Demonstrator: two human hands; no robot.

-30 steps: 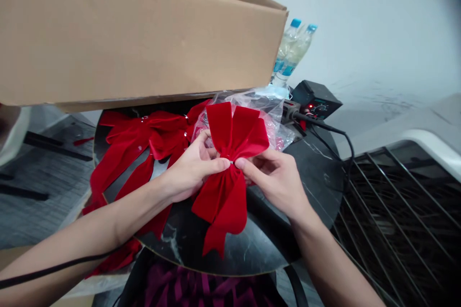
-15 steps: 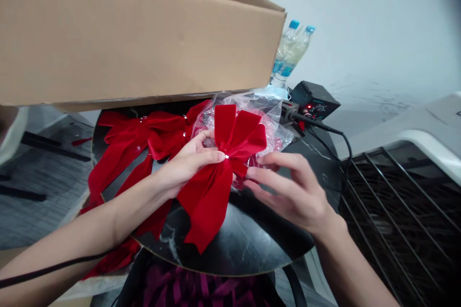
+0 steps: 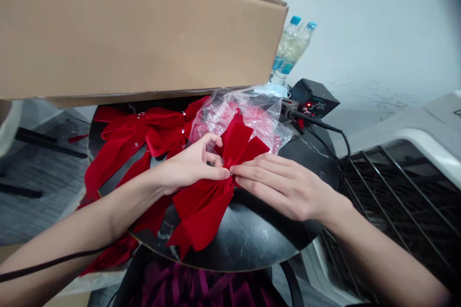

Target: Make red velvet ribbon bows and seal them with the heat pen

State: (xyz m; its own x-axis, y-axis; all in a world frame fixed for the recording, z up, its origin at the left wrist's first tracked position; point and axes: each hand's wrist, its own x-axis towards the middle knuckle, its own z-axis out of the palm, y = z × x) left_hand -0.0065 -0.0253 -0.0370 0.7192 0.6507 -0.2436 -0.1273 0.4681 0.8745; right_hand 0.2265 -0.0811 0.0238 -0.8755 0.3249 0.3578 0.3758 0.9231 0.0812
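Observation:
A red velvet bow [image 3: 205, 206] lies over the black round table [image 3: 259, 235], its loops up and its tails hanging toward me. My left hand [image 3: 190, 168] pinches the bow's knot between thumb and forefinger. My right hand [image 3: 284, 184] has its fingers pressed together, their tips at the same knot from the right. Behind the bow sits a crumpled clear plastic bag [image 3: 248, 115] with red pieces inside.
More red bows [image 3: 133, 139] lie on the table's left. A big cardboard box [image 3: 137, 29] overhangs the back. Two water bottles [image 3: 291, 48] and a black control unit [image 3: 314, 98] with a cable stand behind. A dark wire rack [image 3: 403, 187] is on the right.
The bow has dropped lower and tilted left. My right hand let go, drew back with fingers spread, then returned to the knot. My left hand kept its pinch.

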